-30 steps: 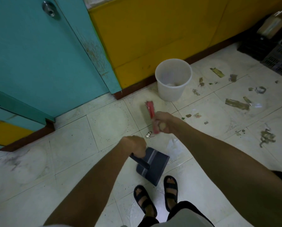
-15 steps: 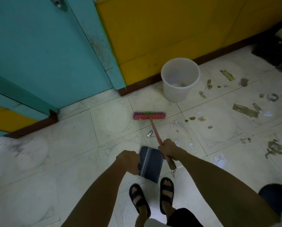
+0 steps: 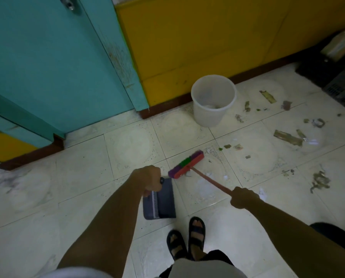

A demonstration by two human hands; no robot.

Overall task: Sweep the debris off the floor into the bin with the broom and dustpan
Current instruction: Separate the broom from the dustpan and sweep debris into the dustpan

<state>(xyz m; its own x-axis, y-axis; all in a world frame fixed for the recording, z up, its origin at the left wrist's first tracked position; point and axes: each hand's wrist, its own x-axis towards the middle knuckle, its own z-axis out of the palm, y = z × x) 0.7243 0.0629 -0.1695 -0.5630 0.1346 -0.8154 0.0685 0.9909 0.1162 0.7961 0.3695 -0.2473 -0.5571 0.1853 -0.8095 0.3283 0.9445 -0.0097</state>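
Now | left hand [image 3: 148, 180] closed on dustpan [image 3: 160, 199] handle, pan held by the feet | right hand [image 3: 242, 200] closed on broom [image 3: 187, 164] stick, head on floor just beside pan | debris [image 3: 286, 137] scattered right of bin [image 3: 213, 100] | advice: lay pan lip flat, draw scraps in short low strokes toward it.

both bare arms reached forward, the left hand [image 3: 149, 178] fisted around a handle, the right hand [image 3: 242, 198] clenched on a shaft further right.
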